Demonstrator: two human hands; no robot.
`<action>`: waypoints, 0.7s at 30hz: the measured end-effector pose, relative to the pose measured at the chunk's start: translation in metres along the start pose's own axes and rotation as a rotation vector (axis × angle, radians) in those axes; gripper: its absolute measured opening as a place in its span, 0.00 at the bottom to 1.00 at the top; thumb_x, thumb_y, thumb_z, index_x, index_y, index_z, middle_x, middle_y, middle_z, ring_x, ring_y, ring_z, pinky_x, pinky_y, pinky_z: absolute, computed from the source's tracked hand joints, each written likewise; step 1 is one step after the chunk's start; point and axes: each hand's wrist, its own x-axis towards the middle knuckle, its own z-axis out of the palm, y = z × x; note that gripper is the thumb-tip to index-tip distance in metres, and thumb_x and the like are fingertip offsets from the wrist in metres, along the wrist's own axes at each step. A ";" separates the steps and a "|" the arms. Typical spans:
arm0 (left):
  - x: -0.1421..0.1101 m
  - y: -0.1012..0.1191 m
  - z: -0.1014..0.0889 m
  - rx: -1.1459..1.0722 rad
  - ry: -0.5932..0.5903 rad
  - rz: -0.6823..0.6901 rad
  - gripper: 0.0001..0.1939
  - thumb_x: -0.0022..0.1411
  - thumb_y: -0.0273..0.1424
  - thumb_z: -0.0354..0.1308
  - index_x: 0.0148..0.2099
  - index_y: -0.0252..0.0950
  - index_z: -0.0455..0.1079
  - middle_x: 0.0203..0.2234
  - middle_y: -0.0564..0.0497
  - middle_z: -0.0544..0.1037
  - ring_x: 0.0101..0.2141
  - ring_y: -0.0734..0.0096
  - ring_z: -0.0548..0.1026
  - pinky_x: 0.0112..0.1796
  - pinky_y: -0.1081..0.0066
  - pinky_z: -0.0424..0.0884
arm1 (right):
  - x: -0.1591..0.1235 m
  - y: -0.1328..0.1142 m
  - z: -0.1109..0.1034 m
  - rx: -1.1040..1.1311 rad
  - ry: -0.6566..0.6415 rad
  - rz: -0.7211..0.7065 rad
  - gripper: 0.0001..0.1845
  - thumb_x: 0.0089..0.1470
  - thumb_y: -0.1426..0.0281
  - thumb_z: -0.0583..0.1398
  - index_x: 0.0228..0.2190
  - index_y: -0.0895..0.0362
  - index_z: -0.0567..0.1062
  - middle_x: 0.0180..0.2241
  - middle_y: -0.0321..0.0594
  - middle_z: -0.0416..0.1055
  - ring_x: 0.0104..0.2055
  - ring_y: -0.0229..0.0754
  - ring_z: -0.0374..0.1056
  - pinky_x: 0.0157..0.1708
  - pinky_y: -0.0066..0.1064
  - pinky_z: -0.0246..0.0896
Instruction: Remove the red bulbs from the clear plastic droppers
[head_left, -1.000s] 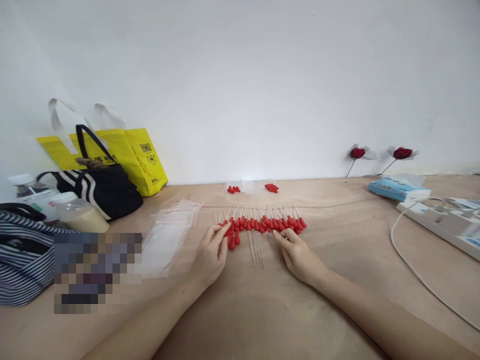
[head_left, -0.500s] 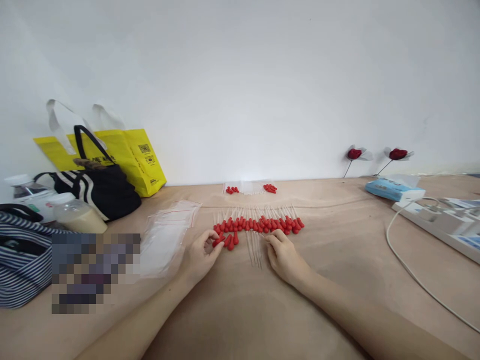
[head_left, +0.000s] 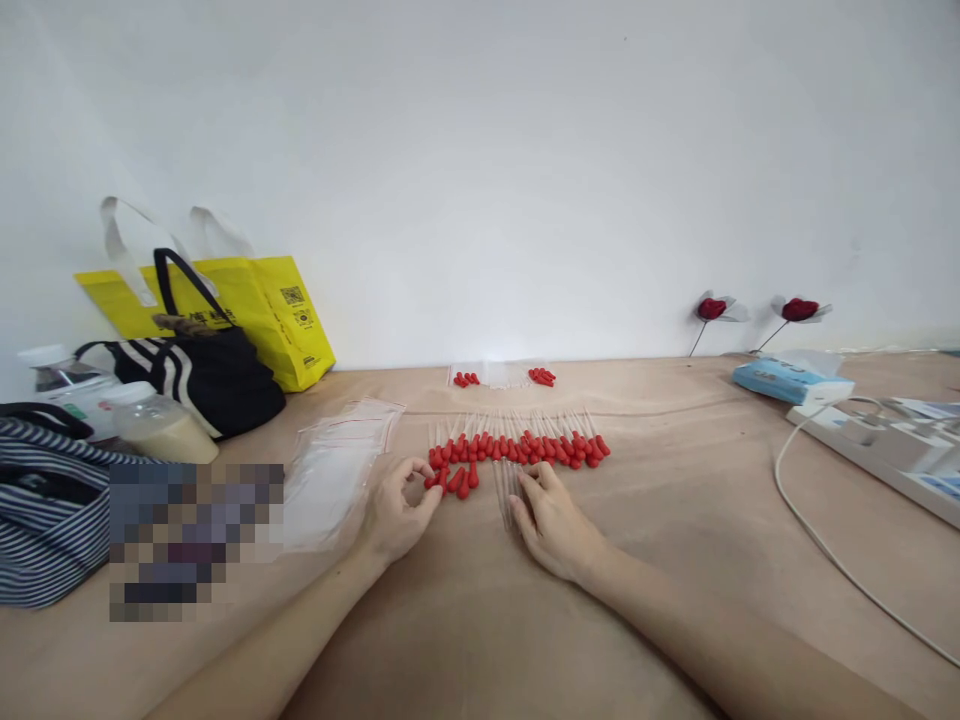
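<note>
The left hand (head_left: 399, 512) is at the left end of the loose red bulbs (head_left: 463, 485), its thumb and forefinger curved into a small, partly open arch with the tips close around a bulb—whether they grip it, I cannot tell. The right hand (head_left: 553, 525) is at the loose clear tubes (head_left: 504, 490), its thumb and forefinger bent and slightly apart at the tips, touching or just over them; a firm hold cannot be made out. The tubes lie lengthwise on the brown table surface (head_left: 480, 620), between the hands and to the right of the loose bulbs. Just beyond is a crowded row of red-bulbed droppers (head_left: 517, 447), their thin stems pointing toward the wall (head_left: 480, 180). Farther back, 2 small clusters of red bulbs lie on a clear plastic bag (head_left: 504, 374). Clear zip bags (head_left: 334, 475) lie to the left, with a yellow bag (head_left: 289, 330), a black bag (head_left: 225, 380) and a bottle (head_left: 161, 425) farther left. On the right are 2 red artificial flowers (head_left: 800, 309), a blue tissue pack (head_left: 787, 380) and a white power strip (head_left: 885, 455) with a cable (head_left: 796, 520).
</note>
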 end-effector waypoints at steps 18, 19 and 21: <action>0.036 -0.021 0.017 -0.087 -0.144 -0.195 0.12 0.48 0.41 0.51 0.25 0.37 0.57 0.17 0.58 0.66 0.21 0.74 0.66 0.24 0.74 0.61 | -0.001 0.023 -0.015 0.199 0.216 0.123 0.08 0.52 0.73 0.50 0.30 0.58 0.69 0.29 0.42 0.65 0.32 0.40 0.64 0.31 0.32 0.62; 0.036 -0.021 0.017 -0.085 -0.136 -0.205 0.11 0.48 0.40 0.51 0.25 0.37 0.57 0.17 0.58 0.66 0.21 0.74 0.66 0.24 0.74 0.61 | -0.001 0.023 -0.016 0.218 0.207 0.117 0.07 0.51 0.73 0.51 0.28 0.58 0.68 0.28 0.41 0.65 0.30 0.40 0.64 0.29 0.31 0.62; 0.036 -0.020 0.017 -0.075 -0.108 -0.232 0.09 0.48 0.37 0.51 0.25 0.37 0.57 0.17 0.58 0.66 0.21 0.74 0.66 0.24 0.74 0.61 | -0.001 0.024 -0.019 0.273 0.142 0.113 0.04 0.49 0.72 0.53 0.27 0.57 0.68 0.25 0.38 0.65 0.26 0.38 0.63 0.24 0.28 0.60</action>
